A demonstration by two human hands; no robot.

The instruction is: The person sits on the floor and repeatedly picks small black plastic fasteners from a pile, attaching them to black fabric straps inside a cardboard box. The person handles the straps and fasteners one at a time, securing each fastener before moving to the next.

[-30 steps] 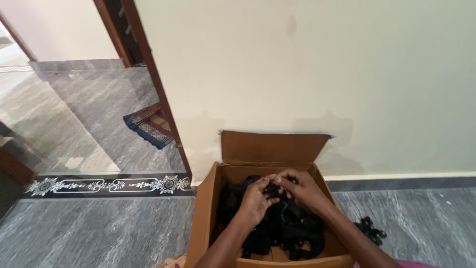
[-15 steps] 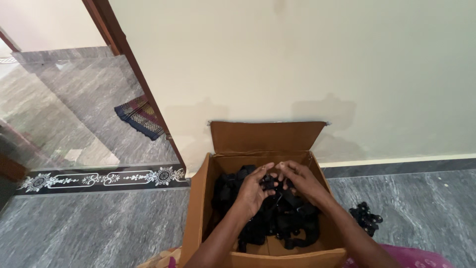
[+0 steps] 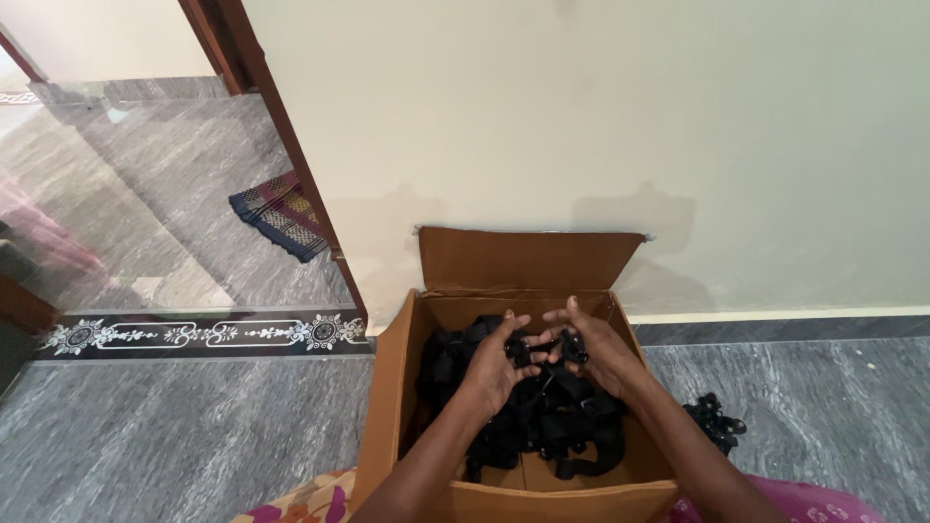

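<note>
An open brown cardboard box (image 3: 399,387) stands on the grey floor against a pale wall, its back flap upright. Inside lies a tangled heap of black straps with buckles (image 3: 542,421). Both my hands are inside the box above the heap. My left hand (image 3: 496,363) and my right hand (image 3: 593,349) meet at the middle, fingers curled around a small black buckle piece (image 3: 542,349) from the pile.
A small clump of black straps (image 3: 715,422) lies on the floor right of the box. A wooden door frame (image 3: 281,145) rises at the left, with a patterned mat (image 3: 281,213) beyond it. A decorated black floor strip (image 3: 203,334) runs left of the box. Pink cloth (image 3: 804,499) shows at the bottom.
The view has shifted slightly, so the box sits a little further right and lower. My hands stay together over the straps, fingers working the black piece.
</note>
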